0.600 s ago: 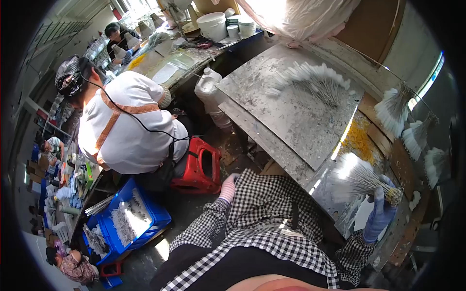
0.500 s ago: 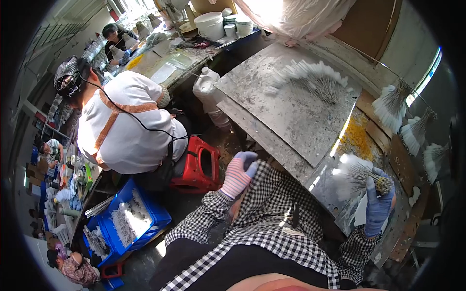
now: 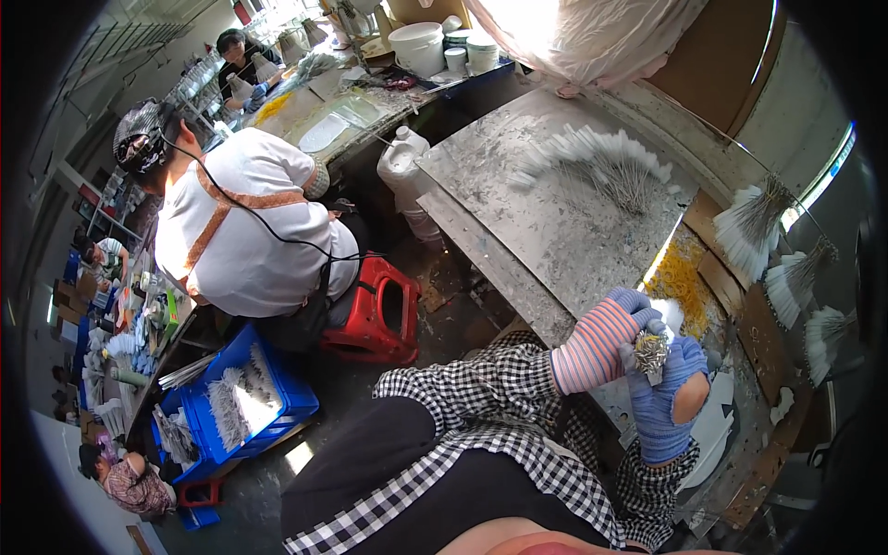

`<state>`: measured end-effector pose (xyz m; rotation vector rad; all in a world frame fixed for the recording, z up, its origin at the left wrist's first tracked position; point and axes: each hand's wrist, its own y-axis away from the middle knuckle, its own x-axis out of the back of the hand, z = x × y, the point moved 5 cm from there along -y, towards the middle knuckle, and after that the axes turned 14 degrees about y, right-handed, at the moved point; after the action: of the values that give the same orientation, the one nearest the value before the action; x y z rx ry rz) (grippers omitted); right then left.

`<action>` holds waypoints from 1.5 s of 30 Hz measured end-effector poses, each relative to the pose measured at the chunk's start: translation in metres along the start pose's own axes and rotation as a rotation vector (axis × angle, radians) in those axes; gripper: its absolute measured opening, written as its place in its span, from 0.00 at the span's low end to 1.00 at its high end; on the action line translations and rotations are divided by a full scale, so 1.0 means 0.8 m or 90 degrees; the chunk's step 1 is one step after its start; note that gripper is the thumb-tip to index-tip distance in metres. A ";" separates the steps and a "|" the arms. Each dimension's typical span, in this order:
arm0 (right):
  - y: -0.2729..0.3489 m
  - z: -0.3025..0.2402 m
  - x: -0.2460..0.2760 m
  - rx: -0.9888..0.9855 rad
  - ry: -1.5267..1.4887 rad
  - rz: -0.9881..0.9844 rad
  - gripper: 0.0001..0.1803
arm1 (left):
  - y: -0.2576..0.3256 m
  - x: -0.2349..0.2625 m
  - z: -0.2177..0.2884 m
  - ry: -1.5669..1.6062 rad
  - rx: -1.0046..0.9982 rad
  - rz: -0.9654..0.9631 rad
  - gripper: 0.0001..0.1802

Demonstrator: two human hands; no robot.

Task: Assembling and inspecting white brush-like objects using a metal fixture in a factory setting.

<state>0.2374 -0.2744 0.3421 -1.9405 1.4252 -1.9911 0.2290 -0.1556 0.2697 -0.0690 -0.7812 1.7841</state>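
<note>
Left of a grimy, sun-striped desk (image 3: 495, 217), a co-worker (image 3: 245, 222) sits near a blue bin (image 3: 291, 400), on a red stool (image 3: 407, 319). White brushes (image 3: 601, 165) fan across the desk, yellow strands (image 3: 680, 282) nearby. Left hand (image 3: 597, 342) and right hand (image 3: 659, 398) hold a wire-stemmed bundle (image 3: 651, 350) in a clamped grip at the desk.

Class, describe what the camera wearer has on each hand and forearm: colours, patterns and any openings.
The left hand wears a striped knit glove, pink and blue-grey, with bluish fingers. The right hand wears a blue knit glove with an opening baring part of the hand. Both forearms have black-and-white gingham sleeves.
</note>
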 end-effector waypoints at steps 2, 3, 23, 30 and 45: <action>0.002 -0.001 0.022 -0.009 -0.006 0.018 0.27 | -0.006 0.007 -0.008 0.034 -0.033 -0.001 0.26; 0.004 -0.002 0.040 -0.018 -0.002 0.039 0.28 | -0.008 0.005 -0.012 0.033 -0.032 -0.001 0.26; 0.122 0.065 0.011 -0.361 -0.174 0.130 0.10 | 0.022 -0.088 -0.239 1.155 0.134 0.221 0.28; 0.107 0.073 -0.040 -0.378 -0.335 0.053 0.10 | 0.070 0.007 -0.217 1.145 0.125 0.349 0.27; 0.064 0.021 -0.146 -0.378 -0.466 -0.242 0.13 | 0.129 0.129 -0.214 1.041 0.428 0.855 0.23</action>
<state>0.2493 -0.2464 0.2173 -2.9109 1.5848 -0.7207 0.1766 -0.0009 0.1149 -1.6287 1.3406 2.1466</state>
